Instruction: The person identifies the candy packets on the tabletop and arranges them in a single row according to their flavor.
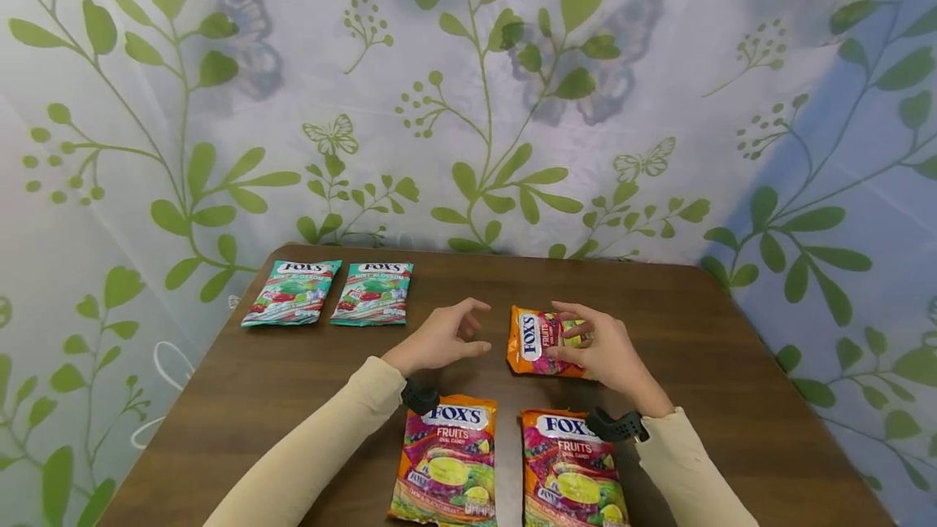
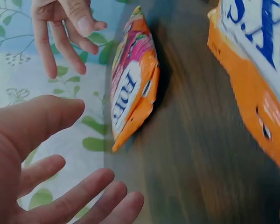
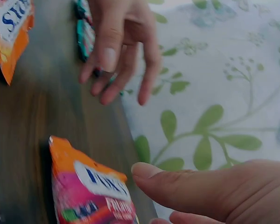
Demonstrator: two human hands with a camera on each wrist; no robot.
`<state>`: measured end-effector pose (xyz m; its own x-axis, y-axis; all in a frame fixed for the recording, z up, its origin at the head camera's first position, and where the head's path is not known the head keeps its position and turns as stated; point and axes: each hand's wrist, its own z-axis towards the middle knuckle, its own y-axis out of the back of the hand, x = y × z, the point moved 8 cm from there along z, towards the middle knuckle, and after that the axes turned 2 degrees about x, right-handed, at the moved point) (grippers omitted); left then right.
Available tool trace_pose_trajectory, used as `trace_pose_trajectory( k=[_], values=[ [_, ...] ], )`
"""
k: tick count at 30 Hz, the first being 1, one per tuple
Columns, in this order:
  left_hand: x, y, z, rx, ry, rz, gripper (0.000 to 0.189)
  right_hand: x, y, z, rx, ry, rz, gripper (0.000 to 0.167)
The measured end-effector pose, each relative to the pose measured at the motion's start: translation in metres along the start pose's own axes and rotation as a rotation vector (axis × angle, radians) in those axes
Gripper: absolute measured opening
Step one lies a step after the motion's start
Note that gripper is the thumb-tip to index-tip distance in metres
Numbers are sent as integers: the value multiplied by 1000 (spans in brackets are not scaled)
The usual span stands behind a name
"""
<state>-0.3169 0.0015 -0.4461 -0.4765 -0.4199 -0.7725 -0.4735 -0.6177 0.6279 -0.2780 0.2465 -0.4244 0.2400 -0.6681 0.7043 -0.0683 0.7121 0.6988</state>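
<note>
An orange bag of Fox's Fruits candy [image 1: 540, 341] lies on its side at mid-table, its logo toward the left. Over its right part hovers my right hand [image 1: 603, 348], fingers loosely bent and apart from the bag in the left wrist view. My left hand [image 1: 442, 337] is held in the air left of that bag, thumb and fingers spread with nothing between them. Two more Fox's Fruits bags lie face up nearer me, a left one [image 1: 445, 462] and a right one [image 1: 573, 470]; each wrist partly covers the top of one.
Two green Fox's Mint Blossom bags, one [image 1: 293, 293] beside the other [image 1: 373, 293], lie at the back left of the brown wooden table [image 1: 659, 299]. A leaf-patterned curtain [image 1: 468, 104] hangs right behind the table's far edge.
</note>
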Motion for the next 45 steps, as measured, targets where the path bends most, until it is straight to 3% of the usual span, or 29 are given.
trace_pose_trajectory(
  k=[7,15,19,28,39,45],
  values=[
    [3,-20,11,32,16,-1,61,-20,16,-15,-11,-34,9,69],
    [2,-28,31,43,36,7,63,-30,35,-19,-19,-41,-35,68],
    [5,-33,37,68,82,-3,66,-37,39,-21,-11,-63,-41,69],
    [8,-34,43,64,139,-18,64,-57,42,-18,-7,-97,-45,71],
    [16,-43,55,48,224,-143,61,-80,38,-15,46,-124,-13,73],
    [14,-50,60,50,223,-148,59,-86,33,-13,78,-151,24,75]
  ],
)
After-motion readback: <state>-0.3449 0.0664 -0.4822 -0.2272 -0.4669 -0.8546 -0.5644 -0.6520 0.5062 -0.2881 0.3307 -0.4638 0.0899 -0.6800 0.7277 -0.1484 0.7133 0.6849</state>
